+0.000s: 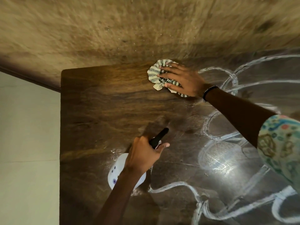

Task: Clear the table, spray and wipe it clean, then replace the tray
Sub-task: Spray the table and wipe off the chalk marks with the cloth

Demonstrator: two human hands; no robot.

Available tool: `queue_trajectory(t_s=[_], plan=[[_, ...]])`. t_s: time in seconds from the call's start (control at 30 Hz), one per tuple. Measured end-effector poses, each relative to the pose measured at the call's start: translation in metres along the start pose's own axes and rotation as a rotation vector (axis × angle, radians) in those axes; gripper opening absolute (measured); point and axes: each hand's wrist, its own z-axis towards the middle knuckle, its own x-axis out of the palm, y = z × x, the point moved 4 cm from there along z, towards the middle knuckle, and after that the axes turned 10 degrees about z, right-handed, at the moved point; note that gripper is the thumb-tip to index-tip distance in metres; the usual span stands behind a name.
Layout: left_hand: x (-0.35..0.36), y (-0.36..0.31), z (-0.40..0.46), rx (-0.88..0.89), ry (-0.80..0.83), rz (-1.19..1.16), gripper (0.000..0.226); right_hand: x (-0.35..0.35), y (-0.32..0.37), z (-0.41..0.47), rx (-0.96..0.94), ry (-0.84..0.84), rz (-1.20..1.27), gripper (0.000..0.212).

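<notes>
Your right hand (pixel 183 80) lies flat, fingers spread, pressing a striped cloth (pixel 159 77) onto the far edge of the dark wooden desk (pixel 100 108). Your left hand (pixel 142 155) has its fingers wrapped round a white spray bottle (pixel 116 172) with a black nozzle, held over the near part. Wet streaks shine across the right side. Tan speckled floor lies beyond.

Two hands are in view: the left hand (pixel 142 155) at lower centre of the frame and the right hand (pixel 183 81) at upper right of centre. One striped cloth (pixel 156 73) lies under the right hand. One spray bottle (pixel 125 171), white with a black nozzle, is in the left hand. There is one wooden tabletop (pixel 100 103). One beaded bracelet (pixel 208 92) circles the right wrist.
</notes>
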Motion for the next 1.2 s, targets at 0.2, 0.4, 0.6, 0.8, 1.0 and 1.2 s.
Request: queue_trajectory(t_s=[0.2,0.4,0.6,0.8,1.0,1.2], plan=[[-0.005,0.017,-0.021,-0.034,-0.016,-0.070,0.054,0.000,0.001,-0.001,0.030,0.006,0.010,0.052],[-0.018,0.038,-0.036,-0.172,-0.151,-0.140,0.031,0.004,0.010,-0.003,0.098,-0.058,0.002,0.051],[-0.029,0.042,-0.041,-0.166,-0.204,-0.256,0.034,0.049,0.089,0.011,-0.041,-0.021,0.040,0.046],[-0.033,0.053,-0.050,-0.188,-0.235,-0.246,0.034,0.080,0.141,-0.030,-0.318,0.076,0.040,0.043],[-0.033,0.066,-0.067,-0.219,-0.270,-0.275,0.024,0.046,0.067,-0.074,-0.159,0.119,-0.033,0.047],[-0.029,0.069,-0.072,-0.250,-0.279,-0.285,0.026,0.037,0.081,-0.024,0.149,-0.183,0.001,0.043]])
